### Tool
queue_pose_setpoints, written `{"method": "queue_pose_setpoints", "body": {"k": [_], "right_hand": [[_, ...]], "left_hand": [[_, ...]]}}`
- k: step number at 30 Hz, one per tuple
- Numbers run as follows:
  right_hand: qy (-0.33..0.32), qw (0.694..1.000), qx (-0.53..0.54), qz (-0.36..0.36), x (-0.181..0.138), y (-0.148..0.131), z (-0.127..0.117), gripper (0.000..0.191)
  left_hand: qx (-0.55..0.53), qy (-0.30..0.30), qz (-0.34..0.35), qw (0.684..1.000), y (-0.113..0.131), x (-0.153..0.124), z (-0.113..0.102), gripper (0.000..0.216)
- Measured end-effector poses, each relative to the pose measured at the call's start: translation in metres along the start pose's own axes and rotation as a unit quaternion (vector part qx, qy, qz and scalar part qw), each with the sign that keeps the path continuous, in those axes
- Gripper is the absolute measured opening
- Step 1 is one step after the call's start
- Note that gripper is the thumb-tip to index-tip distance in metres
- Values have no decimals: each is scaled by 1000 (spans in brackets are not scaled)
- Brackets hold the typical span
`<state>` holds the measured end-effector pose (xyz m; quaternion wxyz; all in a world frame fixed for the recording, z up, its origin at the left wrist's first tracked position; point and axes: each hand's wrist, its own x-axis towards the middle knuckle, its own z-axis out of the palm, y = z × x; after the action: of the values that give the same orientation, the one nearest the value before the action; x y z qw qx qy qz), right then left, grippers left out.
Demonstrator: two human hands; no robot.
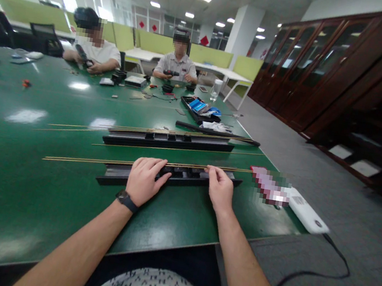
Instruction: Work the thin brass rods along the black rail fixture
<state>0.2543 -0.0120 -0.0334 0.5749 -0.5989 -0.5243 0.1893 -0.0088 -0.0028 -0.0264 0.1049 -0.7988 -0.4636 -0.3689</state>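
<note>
A black channel-shaped bar (185, 179) with a grey inner face and small black blocks inside lies crosswise in front of me. My left hand (144, 181) grips it left of the middle, fingers over the far side and thumb bent toward the blocks. Thin gold rods (83, 160) run along the bar's far edge and stick out past both ends. Near the right end, my right hand (220, 186) pinches a rod between thumb and forefinger. Just beyond lies a second, similar black bar (169, 143), with more gold rods (73, 130) along it.
A red-edged phone (266, 184) and a white power bank (305, 212) with a black cable lie at the right edge of the green table (39, 206). Farther off are a dark strip (242, 139), gloves (217, 126) and a black tray (191, 109). Two people sit opposite.
</note>
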Motion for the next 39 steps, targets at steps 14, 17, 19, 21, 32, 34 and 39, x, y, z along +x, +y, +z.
{"method": "queue_pose_setpoints", "body": {"k": [14,17,19,21,32,34,39], "right_hand": [[4,1000,0,3,0,2,0,38],[25,1000,-7,16,0,2,-1,37],[42,999,-2,24,1,2,-2,37],[49,999,5,24,2,2,-2,37],[22,999,-30,9,0,-1,-1,38],[31,999,-23,17,1,-1,-2,38],[33,999,-3,18,1,0,-2,38]], "left_hand": [[1,-4,0,1000,0,-1,-1,35],[0,-5,-1,1000,0,0,-1,35],[-3,-6,-2,1000,0,0,-1,35],[-5,-4,-2,1000,0,0,-1,35],[-6,-6,-3,1000,-1,-1,0,35],[-5,-5,-3,1000,-1,-1,0,35],[-6,-2,-1,1000,0,-1,0,35]]}}
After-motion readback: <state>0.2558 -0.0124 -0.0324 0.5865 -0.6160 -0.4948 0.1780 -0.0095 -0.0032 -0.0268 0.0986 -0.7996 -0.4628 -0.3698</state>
